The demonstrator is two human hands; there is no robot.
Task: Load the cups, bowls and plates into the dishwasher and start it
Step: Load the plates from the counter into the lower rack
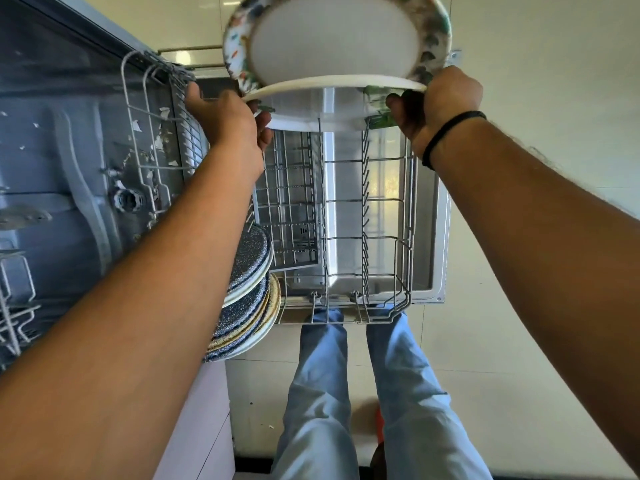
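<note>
Two white plates with leaf-patterned rims are held over the far end of the pulled-out lower rack. The upper plate tilts toward me; the lower plate shows edge-on beneath it. My left hand grips the plates' left edge. My right hand, with a black band on the wrist, grips their right edge. Several blue speckled plates stand on edge at the rack's left side, partly hidden by my left forearm.
The dishwasher tub lies open on the left with another wire rack in it. The open door lies under the lower rack. My legs in blue trousers stand on the tiled floor just before the door.
</note>
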